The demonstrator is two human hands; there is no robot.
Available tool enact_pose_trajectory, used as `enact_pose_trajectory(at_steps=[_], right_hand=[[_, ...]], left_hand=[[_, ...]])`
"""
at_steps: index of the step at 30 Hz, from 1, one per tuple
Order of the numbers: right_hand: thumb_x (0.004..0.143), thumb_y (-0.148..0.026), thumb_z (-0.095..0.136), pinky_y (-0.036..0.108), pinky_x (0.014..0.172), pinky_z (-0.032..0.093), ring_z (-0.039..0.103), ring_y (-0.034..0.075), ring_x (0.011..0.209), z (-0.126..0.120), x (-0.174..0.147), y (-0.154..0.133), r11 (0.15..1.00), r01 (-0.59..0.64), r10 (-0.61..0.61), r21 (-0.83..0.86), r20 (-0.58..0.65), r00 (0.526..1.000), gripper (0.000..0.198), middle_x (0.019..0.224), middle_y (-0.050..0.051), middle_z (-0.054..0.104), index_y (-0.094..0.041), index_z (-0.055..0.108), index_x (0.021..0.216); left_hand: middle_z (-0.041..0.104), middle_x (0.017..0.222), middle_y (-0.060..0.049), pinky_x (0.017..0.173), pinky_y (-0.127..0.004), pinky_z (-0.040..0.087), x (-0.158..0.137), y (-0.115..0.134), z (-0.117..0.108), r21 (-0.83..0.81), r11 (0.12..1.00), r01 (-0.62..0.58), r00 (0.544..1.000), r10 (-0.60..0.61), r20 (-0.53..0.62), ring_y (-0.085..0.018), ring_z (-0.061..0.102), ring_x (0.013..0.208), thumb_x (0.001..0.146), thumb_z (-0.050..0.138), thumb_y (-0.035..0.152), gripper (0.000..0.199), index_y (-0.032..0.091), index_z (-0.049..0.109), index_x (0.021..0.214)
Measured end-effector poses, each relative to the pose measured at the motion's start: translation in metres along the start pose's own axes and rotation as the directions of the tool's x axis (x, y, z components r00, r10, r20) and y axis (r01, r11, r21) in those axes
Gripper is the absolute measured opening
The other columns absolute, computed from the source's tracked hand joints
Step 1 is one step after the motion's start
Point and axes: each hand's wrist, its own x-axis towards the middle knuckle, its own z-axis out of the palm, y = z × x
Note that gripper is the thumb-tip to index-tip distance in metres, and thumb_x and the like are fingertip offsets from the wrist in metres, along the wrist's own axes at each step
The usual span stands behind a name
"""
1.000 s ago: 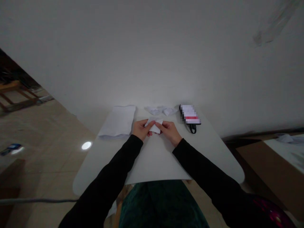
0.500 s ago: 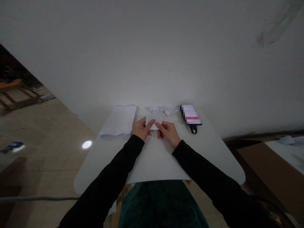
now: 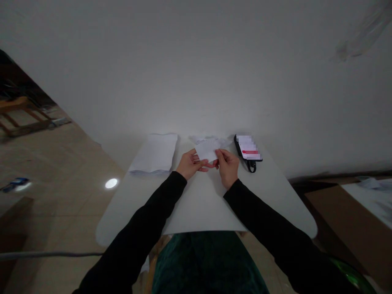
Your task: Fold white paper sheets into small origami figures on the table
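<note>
Between my hands is a small piece of white folded paper (image 3: 206,150), held up over the table and tilted. My left hand (image 3: 190,164) grips its lower left edge, thumb in front and fingers behind. At the right edge, my right hand (image 3: 228,165) pinches the paper between thumb and fingers. Just behind it lie other folded white paper pieces (image 3: 225,143), partly hidden by the held one. A stack of white paper sheets (image 3: 156,153) rests on the table to the left of my left hand.
A phone (image 3: 249,148) with a black loop strap lies at the right rear of the white table (image 3: 199,208). The table's back edge meets a pale wall (image 3: 196,73). On the right stands a brown cardboard surface (image 3: 346,216); a wooden stool (image 3: 18,107) is far left.
The folded paper has turned and shifted slightly right. My right hand has moved from its front face to its right edge, and my left hand has shifted a little right.
</note>
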Motion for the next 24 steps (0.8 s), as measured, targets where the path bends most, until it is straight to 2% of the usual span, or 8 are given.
enact_pose_trajectory(at_steps=[2,4,6,8,10,15,20,24], right_hand=[[0.08,-0.046,0.061,0.023,0.041,0.035,0.044,0.009,0.04,-0.005,0.005,0.0,0.997,0.05,-0.05,-0.058,-0.003,0.999,0.03,0.047,-0.006,0.049,-0.017,0.067,0.08],[0.08,-0.045,0.061,0.023,0.041,0.033,0.041,0.009,0.04,-0.01,0.01,-0.002,0.988,0.094,-0.086,-0.12,0.074,0.994,0.029,0.045,-0.006,0.047,-0.017,0.068,0.075],[0.079,-0.045,0.062,0.023,0.04,0.032,0.04,0.008,0.038,-0.013,0.013,-0.003,0.986,0.079,-0.046,-0.147,0.215,0.975,0.03,0.044,-0.006,0.047,-0.017,0.069,0.073],[0.079,-0.046,0.062,0.023,0.039,0.031,0.041,0.009,0.037,-0.013,0.013,-0.003,0.988,0.029,0.023,-0.15,0.331,0.943,0.031,0.043,-0.006,0.048,-0.016,0.069,0.074],[0.08,-0.046,0.061,0.023,0.039,0.033,0.043,0.009,0.037,-0.013,0.013,-0.002,0.988,0.005,0.057,-0.157,0.39,0.919,0.032,0.044,-0.004,0.052,-0.016,0.07,0.077],[0.075,-0.043,0.067,0.024,0.049,0.043,0.057,0.013,0.058,-0.012,0.014,-0.002,0.978,0.107,-0.033,-0.181,0.37,0.929,0.026,0.073,0.002,0.067,-0.018,0.071,0.082],[0.074,-0.034,0.07,0.027,0.063,0.046,0.058,0.014,0.067,-0.013,0.016,-0.003,0.979,0.167,-0.118,-0.119,0.335,0.935,0.016,0.073,0.001,0.066,-0.019,0.072,0.08],[0.075,-0.034,0.07,0.026,0.062,0.046,0.058,0.014,0.068,-0.013,0.014,-0.003,0.975,0.185,-0.133,-0.126,0.341,0.93,0.015,0.075,0.001,0.065,-0.019,0.071,0.077]], left_hand=[[0.072,0.092,-0.01,0.059,-0.025,0.056,0.002,-0.002,-0.004,0.05,0.999,-0.002,1.0,0.003,-0.019,-0.018,0.07,0.071,0.059,0.081,0.041,0.069,0.015,0.054,0.117],[0.071,0.089,-0.008,0.06,-0.024,0.054,0.005,-0.003,-0.009,0.13,0.99,-0.057,0.991,0.072,-0.115,-0.016,0.068,0.071,0.06,0.08,0.042,0.059,0.013,0.059,0.108],[0.071,0.088,-0.007,0.062,-0.025,0.053,0.007,-0.003,-0.014,0.229,0.965,-0.131,0.966,0.176,-0.191,-0.015,0.066,0.072,0.061,0.079,0.042,0.051,0.013,0.063,0.1],[0.071,0.086,-0.006,0.064,-0.025,0.052,0.008,-0.004,-0.017,0.315,0.932,-0.177,0.949,0.247,-0.198,-0.015,0.064,0.072,0.06,0.08,0.04,0.045,0.013,0.067,0.092],[0.07,0.078,-0.003,0.062,-0.025,0.05,0.007,-0.004,-0.019,0.364,0.913,-0.184,0.948,0.262,-0.178,-0.015,0.062,0.068,0.058,0.081,0.039,0.038,0.013,0.069,0.083],[0.066,0.066,0.0,0.054,-0.023,0.044,0.005,-0.005,-0.018,0.385,0.91,-0.152,0.964,0.222,-0.144,-0.012,0.056,0.057,0.059,0.08,0.042,0.036,0.012,0.069,0.077],[0.067,0.069,-0.001,0.055,-0.023,0.045,0.003,-0.003,-0.014,0.334,0.933,-0.134,0.983,0.168,-0.073,-0.012,0.057,0.059,0.06,0.079,0.041,0.036,0.012,0.068,0.078],[0.063,0.066,0.001,0.054,-0.022,0.043,0.001,-0.002,-0.013,0.366,0.919,-0.147,0.984,0.174,-0.043,-0.011,0.055,0.058,0.063,0.077,0.041,0.034,0.012,0.068,0.078]])
